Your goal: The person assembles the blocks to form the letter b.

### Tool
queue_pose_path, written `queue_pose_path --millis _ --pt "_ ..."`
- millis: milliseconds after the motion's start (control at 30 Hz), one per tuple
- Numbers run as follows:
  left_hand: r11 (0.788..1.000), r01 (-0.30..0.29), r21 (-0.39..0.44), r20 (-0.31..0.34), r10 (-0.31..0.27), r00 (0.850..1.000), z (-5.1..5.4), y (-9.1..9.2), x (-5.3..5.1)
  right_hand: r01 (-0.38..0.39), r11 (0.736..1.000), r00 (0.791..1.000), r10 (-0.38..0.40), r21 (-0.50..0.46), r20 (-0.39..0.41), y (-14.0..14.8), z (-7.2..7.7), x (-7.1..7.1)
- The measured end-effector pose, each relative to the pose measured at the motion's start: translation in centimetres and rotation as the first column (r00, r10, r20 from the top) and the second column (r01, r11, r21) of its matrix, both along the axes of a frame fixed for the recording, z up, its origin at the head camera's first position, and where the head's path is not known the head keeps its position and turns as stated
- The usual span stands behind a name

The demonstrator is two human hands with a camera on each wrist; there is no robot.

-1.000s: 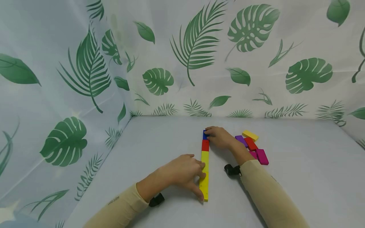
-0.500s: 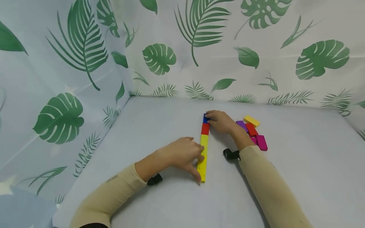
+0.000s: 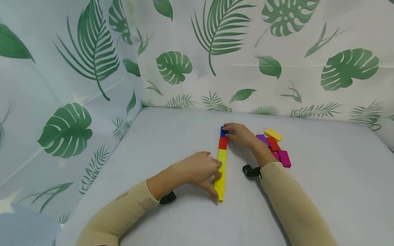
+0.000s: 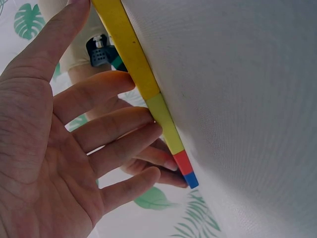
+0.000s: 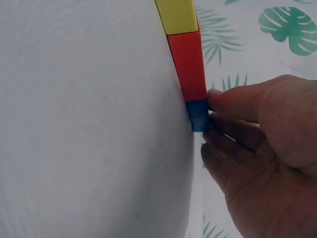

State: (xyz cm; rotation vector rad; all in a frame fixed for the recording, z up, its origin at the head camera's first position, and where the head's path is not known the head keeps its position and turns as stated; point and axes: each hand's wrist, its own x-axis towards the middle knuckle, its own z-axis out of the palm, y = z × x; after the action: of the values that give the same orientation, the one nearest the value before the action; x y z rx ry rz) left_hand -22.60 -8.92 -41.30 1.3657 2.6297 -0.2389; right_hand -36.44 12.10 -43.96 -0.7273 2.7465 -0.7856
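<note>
A straight row of blocks runs away from me on the table: a yellow block nearest, a paler yellow block, a red block, and a small blue block at the far end. Beside the two yellow blocks, my left hand has its fingers spread; its thumb touches the near end and two fingertips touch the row's side. My right hand reaches to the far end, thumb and fingertips touching the blue block. Its fingers look only loosely bent and partly cover that block.
Right of the row lies a loose group: a yellow block, a purple block, a red block and magenta blocks, partly behind the right forearm. A leaf-print curtain borders the table's back and left.
The head view tilted down, then slightly back up, shifting everything in the picture. Both hands keep their places along the row, and no block has visibly moved.
</note>
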Motion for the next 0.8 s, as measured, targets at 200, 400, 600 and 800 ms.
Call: queue_pose_path --millis 200,400,600,800 --pt "0.999 -0.001 0.033 -0.003 0.001 1.0 0.3 -0.3 0.0 0.012 1.0 1.0 -0.012 0.002 -0.019 -0.4 0.1 -0.1" --pt "0.998 0.017 0.058 -0.003 -0.017 1.0 -0.6 -0.6 0.7 -0.012 1.0 1.0 0.012 0.018 0.012 -0.7 -1.1 0.3" --pt "0.997 0.012 0.071 -0.028 -0.01 1.0 -0.6 -0.9 0.7 -0.006 1.0 1.0 0.006 -0.01 0.014 -0.9 -1.1 0.3" --pt "0.995 0.045 0.092 -0.05 -0.041 0.998 -0.1 -0.4 0.3 0.028 0.999 0.999 -0.028 -0.018 0.025 -0.1 -0.4 0.1"
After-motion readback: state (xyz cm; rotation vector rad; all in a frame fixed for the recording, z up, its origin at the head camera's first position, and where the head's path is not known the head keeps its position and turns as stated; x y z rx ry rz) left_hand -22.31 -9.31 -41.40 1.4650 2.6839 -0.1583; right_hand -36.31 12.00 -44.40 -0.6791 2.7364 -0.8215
